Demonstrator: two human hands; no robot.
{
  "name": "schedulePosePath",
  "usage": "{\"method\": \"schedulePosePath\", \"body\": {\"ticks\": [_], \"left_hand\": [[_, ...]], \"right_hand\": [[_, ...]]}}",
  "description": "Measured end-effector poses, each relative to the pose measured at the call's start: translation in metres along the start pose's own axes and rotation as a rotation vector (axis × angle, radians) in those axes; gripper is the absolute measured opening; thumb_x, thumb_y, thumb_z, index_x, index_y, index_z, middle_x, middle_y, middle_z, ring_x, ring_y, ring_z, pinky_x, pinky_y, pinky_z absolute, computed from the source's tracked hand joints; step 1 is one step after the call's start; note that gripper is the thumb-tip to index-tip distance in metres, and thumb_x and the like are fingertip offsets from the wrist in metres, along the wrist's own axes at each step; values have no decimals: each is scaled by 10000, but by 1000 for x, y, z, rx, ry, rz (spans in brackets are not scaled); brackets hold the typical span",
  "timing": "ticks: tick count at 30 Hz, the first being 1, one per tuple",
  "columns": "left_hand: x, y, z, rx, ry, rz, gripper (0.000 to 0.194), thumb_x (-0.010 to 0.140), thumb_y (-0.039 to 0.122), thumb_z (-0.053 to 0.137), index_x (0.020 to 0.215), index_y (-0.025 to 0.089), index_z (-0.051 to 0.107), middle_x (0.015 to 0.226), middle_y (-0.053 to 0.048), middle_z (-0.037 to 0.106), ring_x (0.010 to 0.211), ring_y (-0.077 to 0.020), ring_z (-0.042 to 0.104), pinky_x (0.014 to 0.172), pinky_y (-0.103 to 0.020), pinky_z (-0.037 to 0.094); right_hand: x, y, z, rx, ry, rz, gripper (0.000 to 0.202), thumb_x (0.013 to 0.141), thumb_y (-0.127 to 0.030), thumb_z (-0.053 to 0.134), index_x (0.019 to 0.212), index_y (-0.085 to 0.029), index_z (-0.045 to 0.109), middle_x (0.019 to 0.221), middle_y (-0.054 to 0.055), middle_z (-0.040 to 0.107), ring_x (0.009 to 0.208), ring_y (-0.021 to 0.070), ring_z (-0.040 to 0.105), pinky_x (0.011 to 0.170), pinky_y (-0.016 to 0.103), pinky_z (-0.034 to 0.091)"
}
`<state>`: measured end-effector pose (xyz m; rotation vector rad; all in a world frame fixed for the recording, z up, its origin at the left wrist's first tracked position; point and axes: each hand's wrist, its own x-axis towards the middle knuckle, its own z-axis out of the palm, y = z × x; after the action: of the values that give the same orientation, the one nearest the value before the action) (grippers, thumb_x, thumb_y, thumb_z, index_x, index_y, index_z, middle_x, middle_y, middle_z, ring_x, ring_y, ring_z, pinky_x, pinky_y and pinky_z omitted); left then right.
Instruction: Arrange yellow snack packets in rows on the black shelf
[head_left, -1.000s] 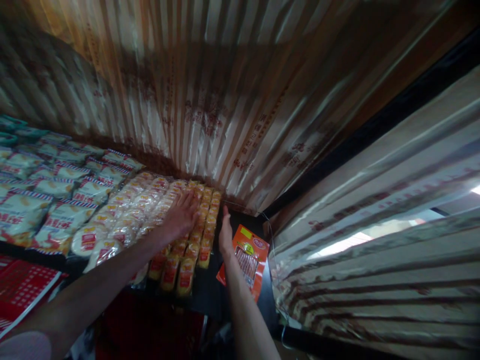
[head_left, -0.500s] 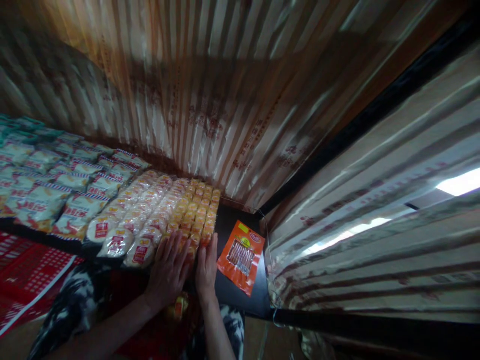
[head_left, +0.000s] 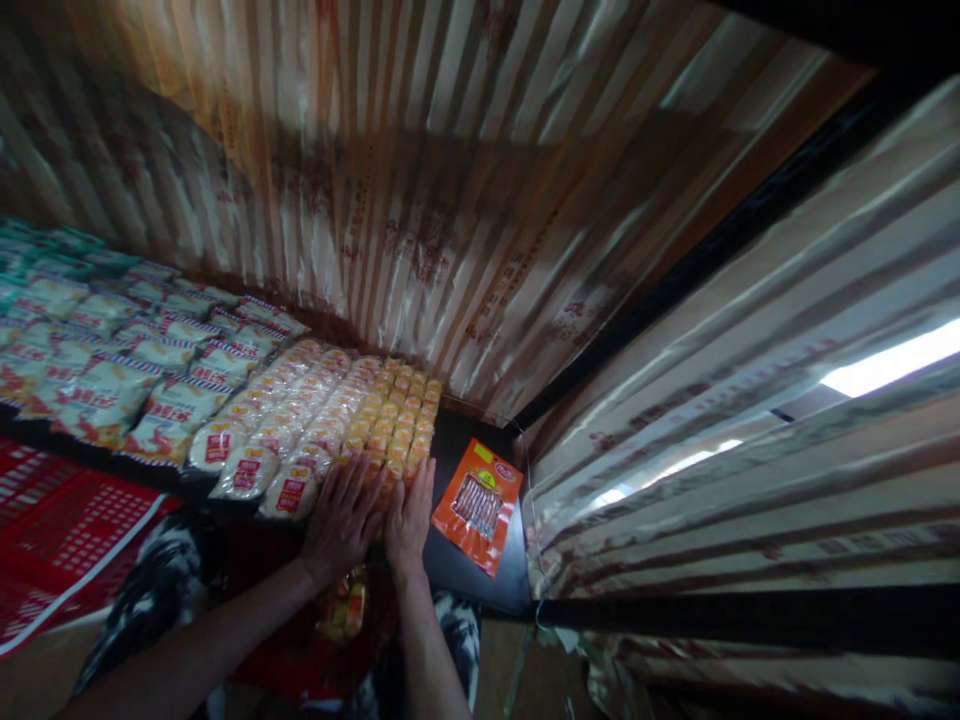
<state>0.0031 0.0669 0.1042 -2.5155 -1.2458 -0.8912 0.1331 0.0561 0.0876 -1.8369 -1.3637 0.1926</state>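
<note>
Several rows of small yellow-wrapped packs (head_left: 397,415) stand on a black shelf (head_left: 450,440). My left hand (head_left: 345,515) lies against their near end, its fingers stretched out over the front packs. Beside it my right hand (head_left: 409,515) rests at the near right corner of the same rows, fingers extended. Neither hand is wrapped round anything. Rows of round white packs in clear wrap (head_left: 296,485) sit just left of my left hand. To the right of my right hand lies a flat orange packet (head_left: 478,505).
White and blue bags (head_left: 169,415) fill the shelf further left, with green ones (head_left: 45,240) behind. A red basket (head_left: 75,520) is at the lower left. Yellow items (head_left: 345,605) lie low between my forearms. Printed plastic sheeting (head_left: 420,250) hangs behind and to the right.
The view has shifted slightly. My right hand has moved a little left, closer to my left hand, at the front of the yellow packs.
</note>
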Motion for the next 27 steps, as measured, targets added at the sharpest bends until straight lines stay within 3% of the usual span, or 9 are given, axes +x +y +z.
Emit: {"method": "schedulePosePath", "body": {"ticks": [5, 16, 22, 27], "left_hand": [[-5, -1, -3, -39, 1, -56, 613, 862, 300, 477, 1431, 158, 297, 1525, -159, 198, 1411, -327, 142, 1108, -517, 199], [-4, -6, 1, -51, -27, -85, 537, 889, 316, 452, 1401, 180, 364, 1512, -127, 257, 1408, -292, 178, 1123, -486, 196], [-10, -8, -3, -29, -15, -53, 564, 885, 306, 459, 1417, 170, 329, 1520, -156, 206, 1404, -306, 183, 1116, -493, 196], [-15, -9, 1, -18, 1, -44, 556, 880, 318, 471, 1402, 162, 358, 1515, -156, 218, 1399, -300, 205, 1123, -478, 190]], "right_hand": [[0, 0, 0, -60, 29, -9, 621, 952, -452, 259, 1459, -98, 201, 1526, 198, 155, 1414, 253, 143, 1082, 474, 281], [0, 3, 9, -212, -29, -128, 596, 962, -410, 222, 1456, -77, 205, 1516, 230, 157, 1398, 299, 185, 1037, 501, 338], [-4, 2, 6, -187, 60, -127, 614, 958, -416, 238, 1479, -121, 102, 1534, 207, 90, 1405, 315, 145, 1019, 556, 333], [-8, 3, 10, -221, 13, -180, 592, 962, -373, 221, 1473, -88, 133, 1519, 218, 161, 1409, 296, 138, 1041, 531, 324]]}}
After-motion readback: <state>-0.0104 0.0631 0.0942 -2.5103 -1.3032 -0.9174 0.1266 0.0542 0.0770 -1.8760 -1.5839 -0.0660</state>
